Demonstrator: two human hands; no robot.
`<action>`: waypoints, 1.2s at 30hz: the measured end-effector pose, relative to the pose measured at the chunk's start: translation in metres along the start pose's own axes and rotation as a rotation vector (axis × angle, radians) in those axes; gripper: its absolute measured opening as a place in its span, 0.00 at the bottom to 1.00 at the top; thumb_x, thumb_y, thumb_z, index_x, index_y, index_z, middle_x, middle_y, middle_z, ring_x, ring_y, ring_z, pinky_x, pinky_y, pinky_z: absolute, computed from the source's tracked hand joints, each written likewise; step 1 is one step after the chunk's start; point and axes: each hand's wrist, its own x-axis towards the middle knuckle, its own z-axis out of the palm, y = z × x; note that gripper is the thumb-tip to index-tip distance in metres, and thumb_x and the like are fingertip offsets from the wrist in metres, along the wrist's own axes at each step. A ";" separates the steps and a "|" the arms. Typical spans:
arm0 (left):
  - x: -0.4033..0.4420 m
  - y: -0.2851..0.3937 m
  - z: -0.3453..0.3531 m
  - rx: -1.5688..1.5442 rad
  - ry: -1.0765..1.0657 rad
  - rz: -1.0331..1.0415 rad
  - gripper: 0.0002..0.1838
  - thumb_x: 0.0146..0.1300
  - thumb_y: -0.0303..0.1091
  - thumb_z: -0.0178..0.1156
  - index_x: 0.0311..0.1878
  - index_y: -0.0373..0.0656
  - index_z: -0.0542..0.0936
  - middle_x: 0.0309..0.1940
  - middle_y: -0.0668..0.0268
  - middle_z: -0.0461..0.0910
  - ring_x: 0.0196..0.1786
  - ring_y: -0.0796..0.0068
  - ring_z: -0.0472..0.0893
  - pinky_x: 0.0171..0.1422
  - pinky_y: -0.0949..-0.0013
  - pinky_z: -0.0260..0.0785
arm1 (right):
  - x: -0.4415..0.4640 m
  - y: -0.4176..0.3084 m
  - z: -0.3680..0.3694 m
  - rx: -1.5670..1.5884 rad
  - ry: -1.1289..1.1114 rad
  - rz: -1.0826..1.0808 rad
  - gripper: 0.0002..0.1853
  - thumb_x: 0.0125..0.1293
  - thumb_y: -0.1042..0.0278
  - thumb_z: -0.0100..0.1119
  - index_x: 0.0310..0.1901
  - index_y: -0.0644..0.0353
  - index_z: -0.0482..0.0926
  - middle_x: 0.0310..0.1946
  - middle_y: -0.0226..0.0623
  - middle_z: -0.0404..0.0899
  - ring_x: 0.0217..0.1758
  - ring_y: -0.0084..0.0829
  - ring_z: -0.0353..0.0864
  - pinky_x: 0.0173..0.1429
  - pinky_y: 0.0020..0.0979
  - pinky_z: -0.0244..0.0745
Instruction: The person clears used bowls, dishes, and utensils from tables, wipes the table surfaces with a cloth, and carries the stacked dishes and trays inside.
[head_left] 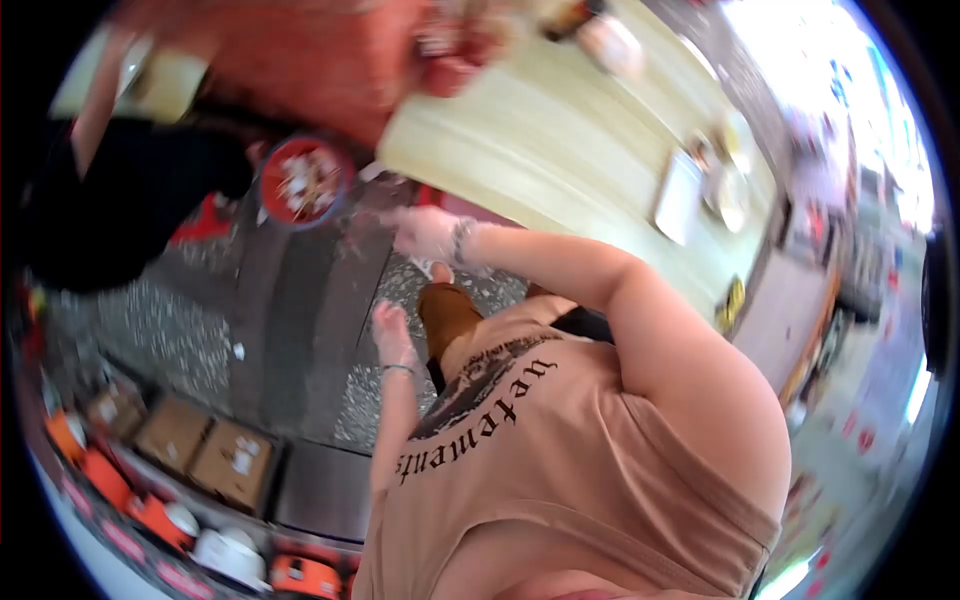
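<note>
My right hand, in a thin clear plastic glove with a dark band at the wrist, is held out beside the corner of the pale table. Motion smears its fingers, and a faint translucent blur trails from their tips. Lower down, my left hand also wears a clear glove, with a green band on the wrist. Its fingers look loosely bent and nothing shows in them. Beyond both hands, a red basin with a bluish rim holds whitish and brownish pieces too blurred to name. Neither hand touches it.
A person in black is at the left, by the basin. A red surface adjoins the pale table, which bears a white tray and dishes. Cardboard boxes and orange appliances line the lower left.
</note>
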 end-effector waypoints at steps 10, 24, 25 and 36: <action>-0.027 0.080 0.258 0.428 -0.483 0.135 0.20 0.65 0.33 0.53 0.59 0.40 0.67 0.44 0.64 0.73 0.46 0.76 0.72 0.53 0.72 0.66 | -0.393 0.340 -0.145 0.409 0.991 0.776 0.16 0.64 0.60 0.51 0.48 0.60 0.74 0.33 0.41 0.80 0.32 0.33 0.79 0.38 0.31 0.75; -0.100 0.013 0.633 0.912 -0.585 0.241 0.19 0.61 0.32 0.51 0.54 0.34 0.67 0.41 0.55 0.78 0.43 0.63 0.79 0.49 0.64 0.70 | -0.553 0.581 -0.310 0.535 1.262 0.715 0.20 0.65 0.58 0.46 0.52 0.64 0.72 0.33 0.47 0.80 0.35 0.40 0.81 0.42 0.36 0.74; -0.102 0.016 0.634 1.030 -0.670 0.148 0.17 0.61 0.32 0.51 0.53 0.35 0.69 0.38 0.57 0.79 0.39 0.66 0.80 0.45 0.65 0.72 | -0.546 0.582 -0.315 0.645 0.952 0.759 0.20 0.64 0.60 0.45 0.53 0.65 0.70 0.32 0.45 0.80 0.30 0.37 0.81 0.37 0.35 0.75; -0.207 0.004 0.725 0.267 -0.557 -0.204 0.16 0.65 0.34 0.54 0.53 0.40 0.65 0.46 0.61 0.74 0.46 0.69 0.77 0.49 0.65 0.76 | -0.619 0.488 -0.311 1.016 1.298 0.468 0.10 0.63 0.70 0.44 0.43 0.65 0.69 0.29 0.37 0.78 0.21 0.22 0.78 0.19 0.22 0.74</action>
